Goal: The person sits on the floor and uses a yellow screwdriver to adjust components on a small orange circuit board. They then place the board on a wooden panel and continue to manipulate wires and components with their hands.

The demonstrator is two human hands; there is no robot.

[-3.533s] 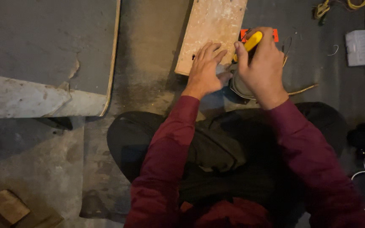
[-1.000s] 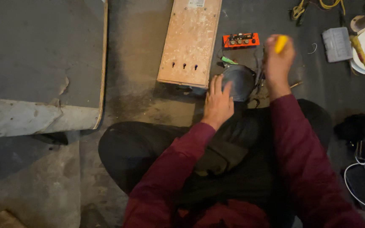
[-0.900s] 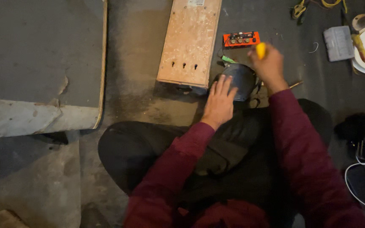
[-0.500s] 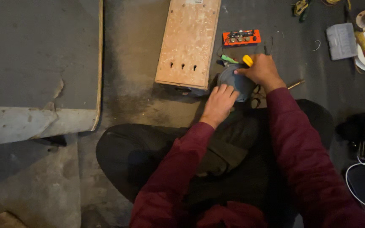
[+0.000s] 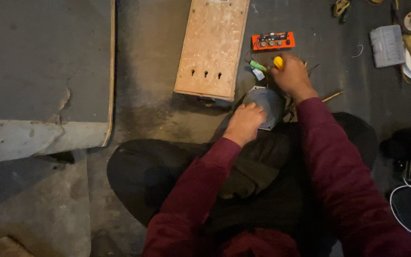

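Right hand (image 5: 292,76) has dropped from up in the air, fingers wrapped round the yellow-handled tool (image 5: 278,62). Left hand (image 5: 244,123) stays curled on the grey round part (image 5: 266,102), gripping its edge.

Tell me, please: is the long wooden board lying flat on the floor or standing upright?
Lying flat. The wooden board shows its whole broad face with three small holes to the camera looking down.

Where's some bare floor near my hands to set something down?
Bare floor lies left of the wooden box, up to the grey slab. It is crowded around the right hand: orange part, round grey piece, clutter at right.
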